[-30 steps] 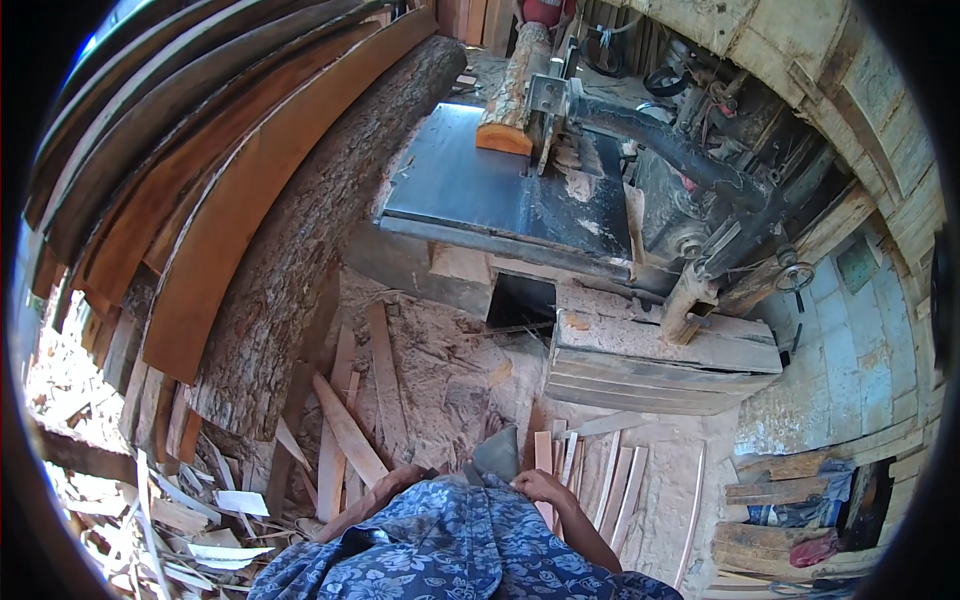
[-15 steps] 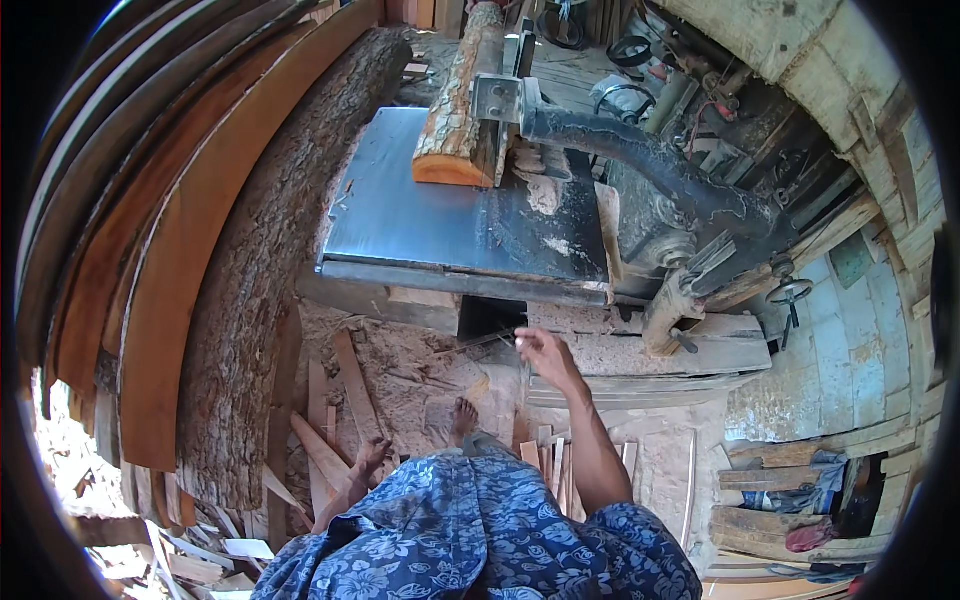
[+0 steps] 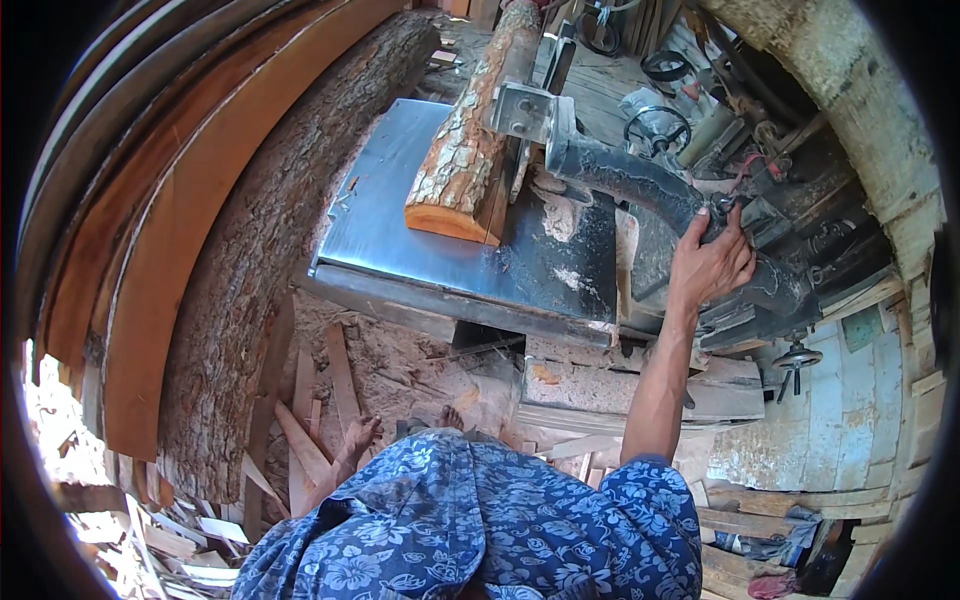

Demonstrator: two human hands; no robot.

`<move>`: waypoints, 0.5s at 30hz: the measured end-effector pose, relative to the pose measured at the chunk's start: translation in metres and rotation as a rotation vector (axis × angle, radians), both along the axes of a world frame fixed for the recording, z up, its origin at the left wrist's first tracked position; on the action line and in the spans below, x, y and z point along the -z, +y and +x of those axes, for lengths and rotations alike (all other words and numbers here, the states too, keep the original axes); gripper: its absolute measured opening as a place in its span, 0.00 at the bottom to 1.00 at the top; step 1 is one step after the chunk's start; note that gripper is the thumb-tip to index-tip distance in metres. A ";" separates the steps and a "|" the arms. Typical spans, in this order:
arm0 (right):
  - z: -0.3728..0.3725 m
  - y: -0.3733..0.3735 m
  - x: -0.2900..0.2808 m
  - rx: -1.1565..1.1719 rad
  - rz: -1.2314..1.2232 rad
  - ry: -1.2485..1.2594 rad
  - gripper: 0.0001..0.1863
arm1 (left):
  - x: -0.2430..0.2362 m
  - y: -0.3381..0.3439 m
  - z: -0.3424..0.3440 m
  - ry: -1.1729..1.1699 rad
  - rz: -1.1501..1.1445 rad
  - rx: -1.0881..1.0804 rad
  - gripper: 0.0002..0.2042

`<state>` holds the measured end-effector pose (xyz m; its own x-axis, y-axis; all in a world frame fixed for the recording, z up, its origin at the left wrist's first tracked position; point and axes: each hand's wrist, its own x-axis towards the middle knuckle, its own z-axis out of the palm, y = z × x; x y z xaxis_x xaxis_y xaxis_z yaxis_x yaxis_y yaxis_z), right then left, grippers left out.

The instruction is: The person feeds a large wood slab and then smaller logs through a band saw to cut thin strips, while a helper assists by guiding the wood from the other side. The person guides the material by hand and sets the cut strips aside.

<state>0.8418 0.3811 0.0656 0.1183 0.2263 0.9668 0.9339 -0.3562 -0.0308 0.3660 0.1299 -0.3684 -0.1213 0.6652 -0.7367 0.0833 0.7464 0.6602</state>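
My right hand (image 3: 712, 268) is raised over the curved dark metal arm (image 3: 630, 172) of a saw machine. Thumb and fingers close around a small dark knob (image 3: 722, 208) on that arm, partly hidden by the hand. Low at my left side, my left hand (image 3: 360, 436) hangs with its fingers loosely apart, holding nothing. A bark-covered log (image 3: 465, 160) lies lengthwise on the metal saw table (image 3: 380, 225), its orange cut end toward me. Beside the log's right side sits the arm's metal guide block (image 3: 522, 112).
A long bark slab (image 3: 265, 230) and several curved planks (image 3: 165, 270) lean along the left. Sawdust and loose wood strips (image 3: 342, 375) cover the floor before the table. On the right are a handwheel (image 3: 797, 357) and stacked boards (image 3: 790, 500).
My right hand has gone from in front of the table up and right onto the machine arm. The log has slid toward me along the table. My left hand stays low.
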 end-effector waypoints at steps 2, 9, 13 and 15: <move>0.000 0.001 -0.001 0.030 -0.001 -0.015 0.23 | 0.020 -0.009 -0.001 -0.104 -0.026 0.023 0.20; -0.001 0.002 0.002 0.042 0.019 -0.050 0.22 | 0.003 0.002 0.009 -0.020 -0.038 0.092 0.18; -0.001 0.003 -0.001 0.030 0.034 -0.046 0.22 | 0.010 0.029 -0.001 -0.164 -0.088 -0.055 0.16; 0.001 0.001 0.002 0.037 0.031 -0.050 0.22 | -0.012 0.045 0.008 -0.117 -0.060 -0.067 0.16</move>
<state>0.8425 0.3822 0.0638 0.0771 0.1926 0.9782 0.9208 -0.3899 0.0041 0.3745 0.1747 -0.3560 -0.0743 0.6131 -0.7865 -0.0430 0.7860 0.6167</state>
